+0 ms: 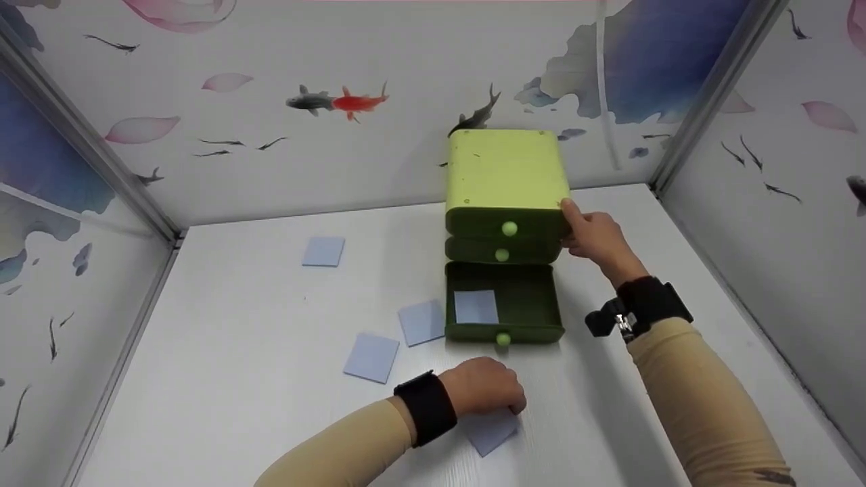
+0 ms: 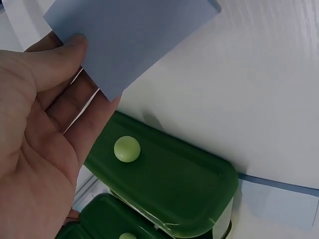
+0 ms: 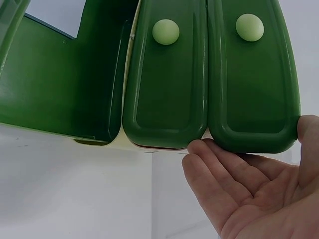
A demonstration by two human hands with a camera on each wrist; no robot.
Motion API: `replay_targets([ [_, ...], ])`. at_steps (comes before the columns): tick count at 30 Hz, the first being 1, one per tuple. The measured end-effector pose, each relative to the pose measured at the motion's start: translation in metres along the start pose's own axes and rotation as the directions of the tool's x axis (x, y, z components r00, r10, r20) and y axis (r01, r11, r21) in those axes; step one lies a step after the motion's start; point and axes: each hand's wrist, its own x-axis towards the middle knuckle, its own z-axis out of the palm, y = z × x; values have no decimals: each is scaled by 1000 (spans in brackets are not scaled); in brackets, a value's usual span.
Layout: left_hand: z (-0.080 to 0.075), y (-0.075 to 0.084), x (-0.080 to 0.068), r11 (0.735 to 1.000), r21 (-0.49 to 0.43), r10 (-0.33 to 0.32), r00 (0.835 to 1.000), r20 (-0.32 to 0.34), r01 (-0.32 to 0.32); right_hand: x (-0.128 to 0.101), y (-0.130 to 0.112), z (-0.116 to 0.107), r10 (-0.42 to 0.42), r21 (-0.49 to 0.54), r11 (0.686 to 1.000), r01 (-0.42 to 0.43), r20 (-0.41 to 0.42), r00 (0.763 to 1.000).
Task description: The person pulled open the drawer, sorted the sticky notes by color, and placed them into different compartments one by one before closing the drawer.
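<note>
White woodgrain table: left hand pinches flat, thin blue card.

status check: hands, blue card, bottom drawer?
Left hand pinches a blue card just off the table. Right hand open, steadying the green drawer unit. Bottom drawer open, one card inside; nothing blocking.
</note>
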Motion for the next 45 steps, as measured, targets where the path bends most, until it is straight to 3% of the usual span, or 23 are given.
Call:
replay_targets([
  [14,-28,-11,-4,997,-63,-49,995,92,55,1,-1,1,-2,-17,1000,1,-8,1000],
  [26,-58,-24,7,992,-79,-99,995,17,100,1,1,-1,-8,-22,1000,7,-3,1000],
  [33,-79,-42,17,987,-77,-144,990,-3,143,0,1,-2,-7,-17,1000,7,-12,1000],
  [39,-90,-56,25,975,-66,-212,977,-7,211,1,2,-3,-2,-29,1000,1,-27,1000],
  [45,-95,-62,30,962,-70,-270,959,-83,265,1,0,-2,-10,-8,1000,10,-6,1000],
])
